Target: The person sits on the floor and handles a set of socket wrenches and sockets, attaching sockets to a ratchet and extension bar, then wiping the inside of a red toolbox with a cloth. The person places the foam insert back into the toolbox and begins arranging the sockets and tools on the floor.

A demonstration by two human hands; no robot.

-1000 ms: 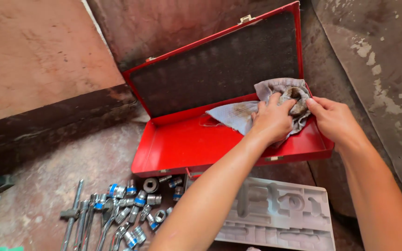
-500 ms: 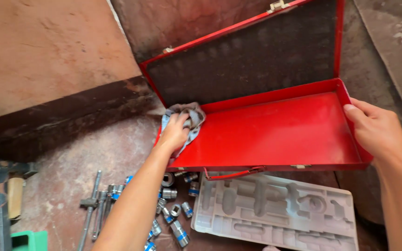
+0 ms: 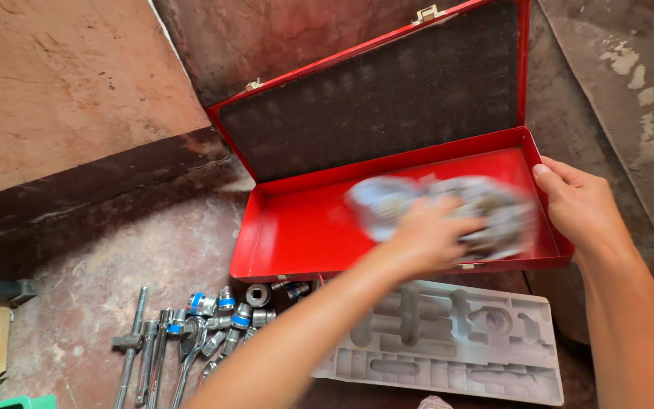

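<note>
An open red metal tool case [image 3: 297,235] lies on the floor, its lid lined with dark foam [image 3: 372,106]. My left hand [image 3: 425,235] presses a grey dirty rag [image 3: 493,216] onto the case's bottom, right of centre; both are motion-blurred. My right hand [image 3: 580,208] grips the case's right wall, thumb on the rim.
A grey moulded plastic insert tray [image 3: 448,341] lies in front of the case. Several chrome sockets with blue bands [image 3: 221,314] and ratchet bars [image 3: 134,344] are scattered at the lower left. A brick-coloured slab [image 3: 62,83] stands at the upper left.
My left hand swept the rag from the case's right end to its left corner, then back toward the right. My right hand let go of the rag and took the case's right wall.
</note>
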